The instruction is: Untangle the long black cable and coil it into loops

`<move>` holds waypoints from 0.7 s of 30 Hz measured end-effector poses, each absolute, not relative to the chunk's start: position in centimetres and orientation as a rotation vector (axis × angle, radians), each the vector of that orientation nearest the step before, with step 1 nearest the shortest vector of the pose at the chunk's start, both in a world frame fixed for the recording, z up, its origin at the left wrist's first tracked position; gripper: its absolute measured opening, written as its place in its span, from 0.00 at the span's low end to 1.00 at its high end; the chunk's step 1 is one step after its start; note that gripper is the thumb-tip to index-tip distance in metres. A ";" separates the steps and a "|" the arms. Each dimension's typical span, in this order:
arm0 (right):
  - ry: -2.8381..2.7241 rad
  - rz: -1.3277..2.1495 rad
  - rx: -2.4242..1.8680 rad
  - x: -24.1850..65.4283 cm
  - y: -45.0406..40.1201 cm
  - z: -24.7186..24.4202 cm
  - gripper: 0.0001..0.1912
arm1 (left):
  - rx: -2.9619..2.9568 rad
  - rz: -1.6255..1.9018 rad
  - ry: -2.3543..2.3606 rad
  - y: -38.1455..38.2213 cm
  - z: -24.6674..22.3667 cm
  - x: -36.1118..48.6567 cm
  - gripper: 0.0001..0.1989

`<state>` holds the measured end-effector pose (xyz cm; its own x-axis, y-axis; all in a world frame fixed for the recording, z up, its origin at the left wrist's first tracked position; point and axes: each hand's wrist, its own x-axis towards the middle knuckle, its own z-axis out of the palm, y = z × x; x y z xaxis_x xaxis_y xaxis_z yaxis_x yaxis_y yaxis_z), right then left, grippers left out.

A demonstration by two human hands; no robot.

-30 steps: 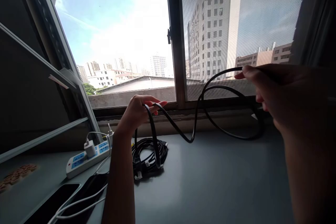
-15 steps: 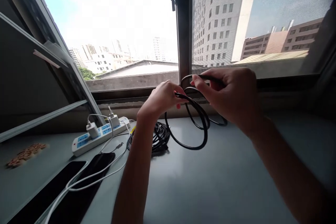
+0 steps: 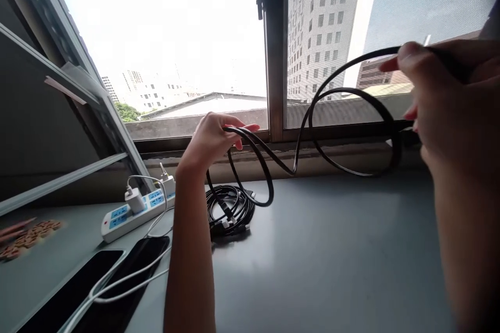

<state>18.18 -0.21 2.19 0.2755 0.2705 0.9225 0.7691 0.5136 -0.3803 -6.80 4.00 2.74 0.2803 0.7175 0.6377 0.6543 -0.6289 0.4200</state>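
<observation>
A black cable (image 3: 269,179) hangs in loose loops between my two hands, above the grey tabletop. My left hand (image 3: 213,138) is closed on a few loops of it, thumb against fingers, near the middle of the view. Far to the right, my right hand (image 3: 449,78) grips another stretch of the same cable, which arcs up to it and curls in a wide loop beside it. The right hand is partly cut off by the frame edge. Below my left hand lies a coiled bundle of black cables (image 3: 244,213) with its plugs showing.
A white power strip (image 3: 144,213) with white adapters stands at the left. Two dark phones (image 3: 152,250) lie in front of it, crossed by white cables. Small brown pieces (image 3: 37,237) sit at far left. A window frame (image 3: 275,62) rises behind the grey table (image 3: 312,270).
My right hand has moved right and up, drawing out the cable and widening its loops. My left hand has shifted a little left, still holding the cable.
</observation>
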 end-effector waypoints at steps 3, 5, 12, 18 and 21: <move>-1.248 -0.437 -0.975 17.0 -0.8 2.0 0.21 | 2.456 1.274 1.335 3.8 2.8 -6.9 0.14; -1.241 -0.421 -0.965 16.4 -0.9 1.9 0.18 | 2.452 1.255 1.337 3.6 2.9 -6.8 0.15; -1.200 -0.403 -0.967 16.2 -0.8 2.1 0.16 | 2.455 1.232 1.352 3.2 3.0 -6.6 0.14; -1.177 -0.409 -0.956 16.7 -1.0 2.2 0.16 | 2.488 1.230 1.356 3.3 2.9 -6.6 0.16; -1.169 -0.410 -0.952 16.8 -1.1 2.3 0.17 | 2.486 1.224 1.356 3.3 2.9 -6.5 0.15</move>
<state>16.82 -1.06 2.28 0.3768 0.1900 0.9066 0.7143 0.5635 -0.4150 -6.52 3.27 2.92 0.2994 0.7305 0.6138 0.6856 -0.6121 0.3940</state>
